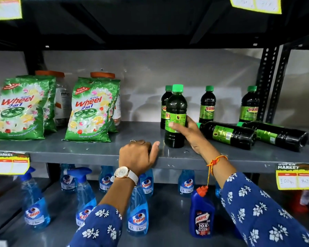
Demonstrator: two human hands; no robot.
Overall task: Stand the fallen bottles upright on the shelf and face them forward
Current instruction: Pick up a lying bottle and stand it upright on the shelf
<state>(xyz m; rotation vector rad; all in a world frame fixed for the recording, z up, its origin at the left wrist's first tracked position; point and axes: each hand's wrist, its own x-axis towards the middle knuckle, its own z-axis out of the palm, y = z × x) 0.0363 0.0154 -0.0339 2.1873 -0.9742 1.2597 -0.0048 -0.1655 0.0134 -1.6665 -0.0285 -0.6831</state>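
From the head camera we see a grey metal shelf [96, 152] with dark green plastic bottles at its right end. Our right hand [187, 132] wraps its fingers around the label of an upright dark bottle with a green cap [175, 120], which stands near the front edge — its label is turned partly to the left. Our left hand [139, 155] rests curled over the shelf lip just beside it, holding nothing, with a white-strapped wristwatch [126, 173] on the wrist. Three more green-capped bottles [207, 106] stand upright further back. Two fallen dark bottles [228, 134] lie on their sides to the right, caps pointing left, touching each other. Green detergent pouches [89, 109] stand at the left — below, blue spray bottles [137, 216] fill the lower shelf.
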